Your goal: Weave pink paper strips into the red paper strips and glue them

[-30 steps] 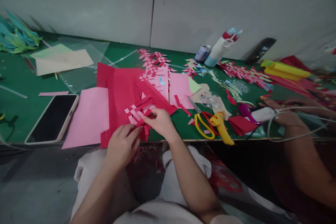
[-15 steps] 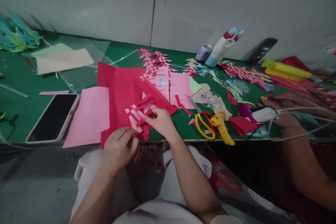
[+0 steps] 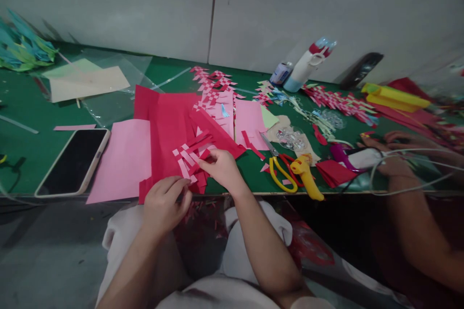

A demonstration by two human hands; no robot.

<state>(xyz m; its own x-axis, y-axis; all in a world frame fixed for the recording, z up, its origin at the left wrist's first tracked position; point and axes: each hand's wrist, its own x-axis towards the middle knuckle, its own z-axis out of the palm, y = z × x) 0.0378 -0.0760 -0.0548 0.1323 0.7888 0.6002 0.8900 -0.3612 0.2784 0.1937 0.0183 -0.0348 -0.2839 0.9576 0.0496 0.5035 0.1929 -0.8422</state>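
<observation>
A half-woven piece of red and pink paper strips (image 3: 192, 154) lies on red paper (image 3: 165, 128) near the front edge of the green table (image 3: 21, 154). My right hand (image 3: 223, 169) pinches the strips at the weave's right side. My left hand (image 3: 165, 203) is curled at the weave's lower left corner, its fingertips pinched on a strip end. A pink sheet (image 3: 123, 161) lies under the red paper on the left.
A phone (image 3: 72, 161) lies face up at the left. Scissors (image 3: 279, 169) and a yellow glue gun (image 3: 306, 176) lie to the right of my hands. Finished woven strips (image 3: 212, 82), a bottle (image 3: 302, 67) and a co-worker's hands (image 3: 391, 154) with a cable are further right.
My left hand has slid slightly down and left along the weave's lower edge. My right hand has stayed put. The co-worker's hands shifted a little.
</observation>
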